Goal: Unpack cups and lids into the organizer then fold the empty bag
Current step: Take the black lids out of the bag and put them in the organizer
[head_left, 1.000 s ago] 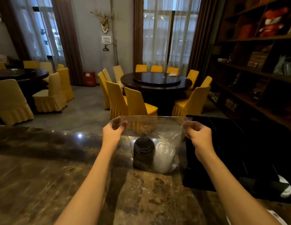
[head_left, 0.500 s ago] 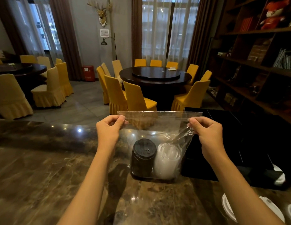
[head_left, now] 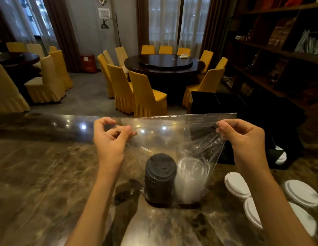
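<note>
Brown marble counter (head_left: 39,183) filling the near view. On it, at the far right edge beyond the clear bag, a black organizer (head_left: 243,121) with divided compartments. Standing upright on the counter near its middle, a clear plastic bag (head_left: 172,139), top edge stretched taut and level between two hands, right side crumpled. Inside the bag, at its bottom, a stack of black lids (head_left: 160,178) on the left, touching a stack of clear cups (head_left: 191,180) on the right. On the counter just right of the bag, three white lids (head_left: 237,185) lying flat, partly hidden by the right forearm. Both forearms reaching forward and up from the near edge, bare. Left hand (head_left: 110,139) at the bag's upper left corner, fingers curled, thumb and forefinger pinching the film. Right hand (head_left: 243,134) at the upper right corner, knuckles up, fingertips pinching the film below the top edge.
</note>
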